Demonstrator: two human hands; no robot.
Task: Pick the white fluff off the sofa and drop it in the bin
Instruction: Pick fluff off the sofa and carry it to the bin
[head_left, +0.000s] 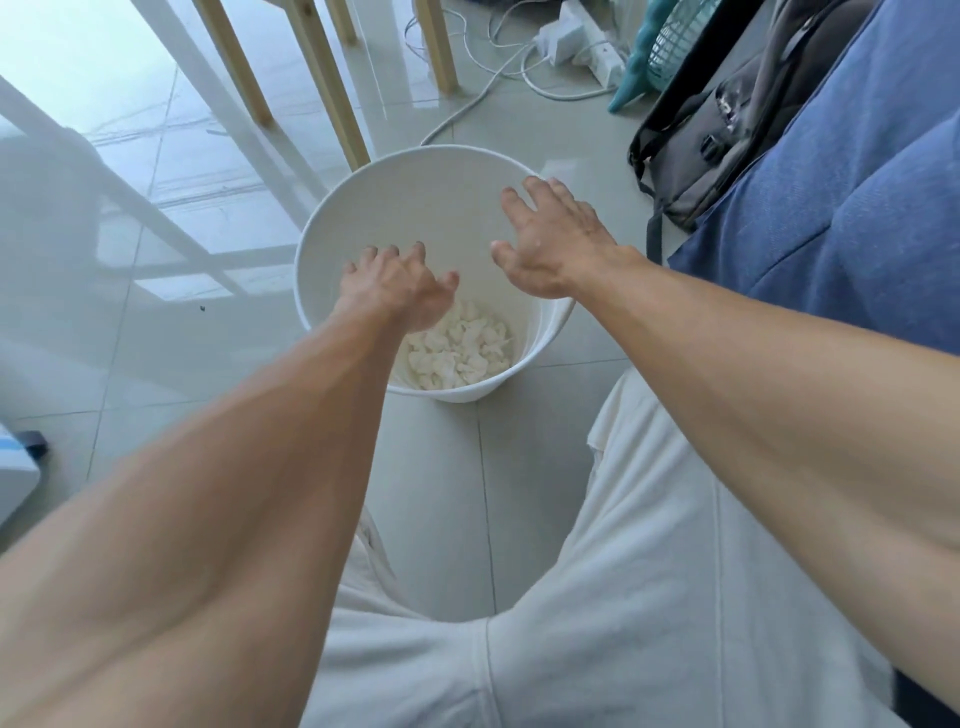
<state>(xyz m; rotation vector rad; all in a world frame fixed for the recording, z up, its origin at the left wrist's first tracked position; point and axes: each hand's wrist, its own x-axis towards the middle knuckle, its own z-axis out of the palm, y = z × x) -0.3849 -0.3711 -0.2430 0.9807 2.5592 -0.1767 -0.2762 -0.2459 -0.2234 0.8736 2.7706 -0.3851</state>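
Note:
A round white bin (400, 176) stands on the tiled floor in front of me. A heap of white fluff (460, 348) lies at its bottom. Both my hands hover over the bin's mouth, palms down. My left hand (397, 288) has its fingers spread and holds nothing. My right hand (553, 236) is also spread with nothing in it, over the right half of the bin. The blue sofa (852, 208) runs along the right edge; no fluff shows on the visible part.
A grey bag (717, 140) leans against the sofa, right of the bin. Wooden table legs (322, 78) stand behind the bin, with white cables and a power strip (587, 47) on the floor beyond. My legs in white trousers (649, 597) fill the foreground.

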